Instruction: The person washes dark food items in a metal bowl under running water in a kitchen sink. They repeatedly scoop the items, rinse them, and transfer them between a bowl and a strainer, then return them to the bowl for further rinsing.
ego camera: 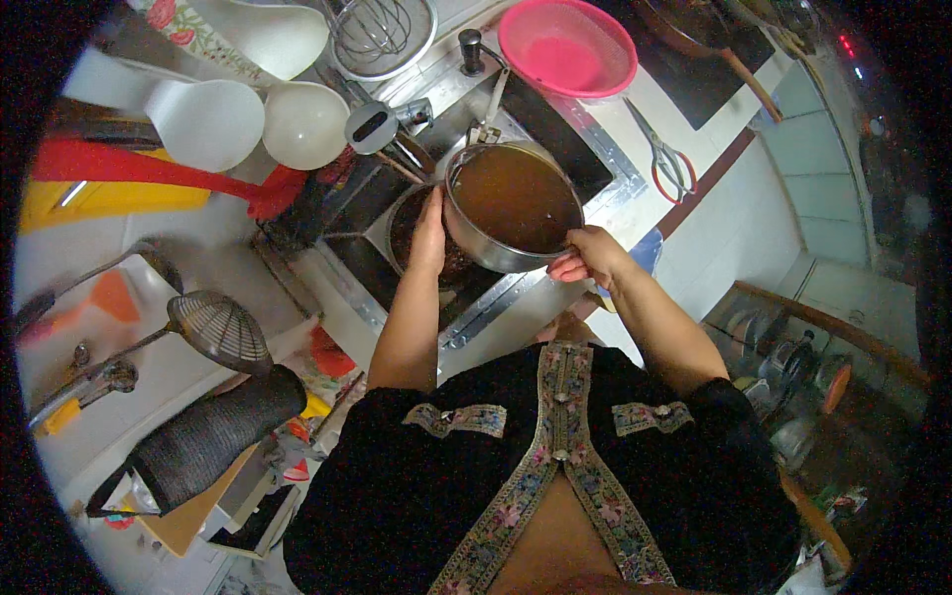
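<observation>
A round metal pot [517,197] filled with brown liquid is held up over the sink [483,316]. My left hand [429,238] presses flat against its left side, and my right hand [587,253] grips the rim at its lower right. Partly hidden below and to the left of it, a second round vessel [401,216] with dark contents stands in the sink. The faucet [372,128] reaches in just behind my left hand.
A pink plastic colander [569,52] and scissors with red-edged handles [673,171] lie on the counter to the right. White ladles [305,126], a red utensil [149,165] and a wire skimmer [219,331] hang at the left. A wok [688,30] is at the upper right.
</observation>
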Available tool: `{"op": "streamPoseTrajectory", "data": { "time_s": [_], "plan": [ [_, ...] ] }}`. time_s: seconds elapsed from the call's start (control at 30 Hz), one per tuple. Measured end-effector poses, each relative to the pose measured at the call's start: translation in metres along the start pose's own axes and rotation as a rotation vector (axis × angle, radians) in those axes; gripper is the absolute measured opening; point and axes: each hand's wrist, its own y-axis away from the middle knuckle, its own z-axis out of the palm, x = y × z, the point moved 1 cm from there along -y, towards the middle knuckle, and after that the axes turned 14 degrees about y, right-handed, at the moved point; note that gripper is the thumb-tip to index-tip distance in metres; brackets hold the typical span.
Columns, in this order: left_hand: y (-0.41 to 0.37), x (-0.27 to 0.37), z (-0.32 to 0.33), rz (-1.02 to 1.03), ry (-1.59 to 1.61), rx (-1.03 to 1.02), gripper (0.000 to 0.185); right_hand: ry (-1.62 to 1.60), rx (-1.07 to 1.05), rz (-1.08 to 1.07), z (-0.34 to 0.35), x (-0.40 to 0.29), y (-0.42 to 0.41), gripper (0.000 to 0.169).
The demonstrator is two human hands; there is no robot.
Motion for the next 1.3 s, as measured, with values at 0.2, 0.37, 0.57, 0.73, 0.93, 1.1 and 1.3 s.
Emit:
{"op": "streamPoseTrajectory", "data": {
  "time_s": [0.2,0.37,0.57,0.73,0.93,1.1,1.3],
  "plan": [
    [-0.014,-0.002,-0.001,-0.004,0.062,-0.035,0.073,-0.049,-0.02,0.006,0.003,0.006,-0.009,0.04],
    [-0.022,-0.001,-0.002,-0.036,0.105,-0.065,0.071,-0.055,-0.019,-0.001,0.006,0.004,-0.008,0.039],
    [-0.022,0.007,0.009,-0.043,0.074,-0.065,0.073,-0.108,-0.054,0.029,0.005,0.006,-0.009,0.038],
    [-0.018,0.02,0.024,-0.061,0.056,-0.051,0.076,-0.149,-0.067,0.032,0.008,0.004,-0.005,0.039],
    [-0.019,0.027,0.033,-0.029,0.024,-0.052,0.073,-0.187,-0.093,0.04,0.006,0.01,-0.013,0.041],
    [-0.024,0.027,0.035,0.008,0.008,-0.082,0.069,-0.198,-0.133,0.064,0.006,0.011,-0.014,0.046],
    [-0.032,0.03,0.039,0.052,-0.018,-0.081,0.064,-0.224,-0.15,0.065,0.007,0.009,-0.012,0.049]
  ]
}}
